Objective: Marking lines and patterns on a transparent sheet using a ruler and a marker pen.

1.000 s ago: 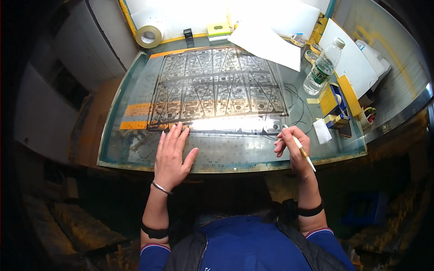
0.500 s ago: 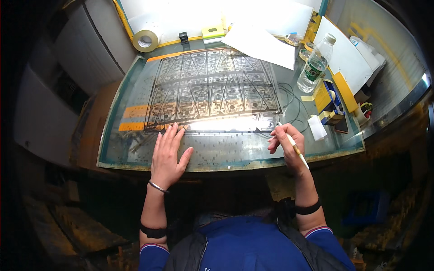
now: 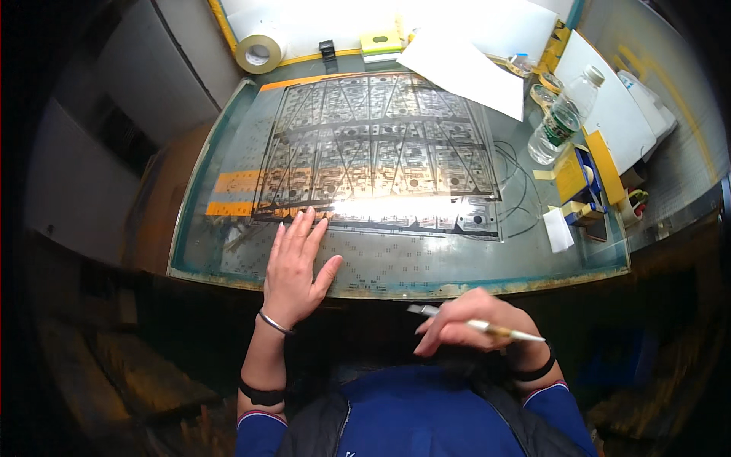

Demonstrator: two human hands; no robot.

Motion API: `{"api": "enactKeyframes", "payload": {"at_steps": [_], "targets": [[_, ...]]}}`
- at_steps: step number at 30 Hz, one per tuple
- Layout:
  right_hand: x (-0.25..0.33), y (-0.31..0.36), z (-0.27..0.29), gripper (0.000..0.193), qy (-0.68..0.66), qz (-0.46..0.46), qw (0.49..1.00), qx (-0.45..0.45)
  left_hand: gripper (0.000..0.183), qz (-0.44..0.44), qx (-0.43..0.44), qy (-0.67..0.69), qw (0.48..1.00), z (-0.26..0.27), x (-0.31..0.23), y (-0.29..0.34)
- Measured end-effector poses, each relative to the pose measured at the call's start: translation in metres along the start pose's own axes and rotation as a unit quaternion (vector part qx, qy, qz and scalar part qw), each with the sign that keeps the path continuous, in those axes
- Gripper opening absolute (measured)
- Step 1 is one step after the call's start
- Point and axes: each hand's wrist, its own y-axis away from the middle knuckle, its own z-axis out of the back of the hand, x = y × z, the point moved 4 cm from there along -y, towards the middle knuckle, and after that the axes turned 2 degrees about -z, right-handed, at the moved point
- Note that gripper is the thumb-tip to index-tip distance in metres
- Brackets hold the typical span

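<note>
A large transparent film sheet (image 3: 377,148) printed with dark circuit-like patterns lies flat on a lit glass table (image 3: 396,266). My left hand (image 3: 295,266) rests palm down with fingers spread on the table, its fingertips touching the sheet's near left edge. My right hand (image 3: 474,324) is off the table, close to my body below the near edge, and holds a thin pen-like tool (image 3: 476,325) that lies almost level with its tip pointing left.
A tape roll (image 3: 259,53) sits at the far left corner and a white paper sheet (image 3: 464,68) at the back. A clear plastic bottle (image 3: 562,118), yellow and blue boxes (image 3: 579,179), thin wires (image 3: 512,183) and a small white slip (image 3: 558,230) crowd the right side.
My right hand with the tool has pulled back from the sheet's near right edge, off the table toward my body. My left hand has stayed flat in place.
</note>
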Motion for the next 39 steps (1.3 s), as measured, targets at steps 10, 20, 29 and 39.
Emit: {"api": "enactKeyframes", "payload": {"at_steps": [10,20,29,39], "targets": [[-0.035,0.017,0.066,0.020,-0.009,-0.043,0.906,-0.420,0.061,-0.004,0.007,0.151,0.988,0.031,-0.005,0.015],[-0.038,0.016,0.058,0.012,0.061,-0.057,0.905,-0.418,0.024,0.088,0.385,0.311,0.865,0.040,0.000,0.064],[-0.040,0.020,0.056,0.010,0.050,-0.060,0.903,-0.422,0.041,0.380,0.000,0.726,0.573,0.009,0.092,0.116],[-0.038,0.020,0.056,0.011,0.077,-0.068,0.901,-0.422,0.036,0.354,-0.080,0.535,0.763,0.040,0.064,0.082]]}}
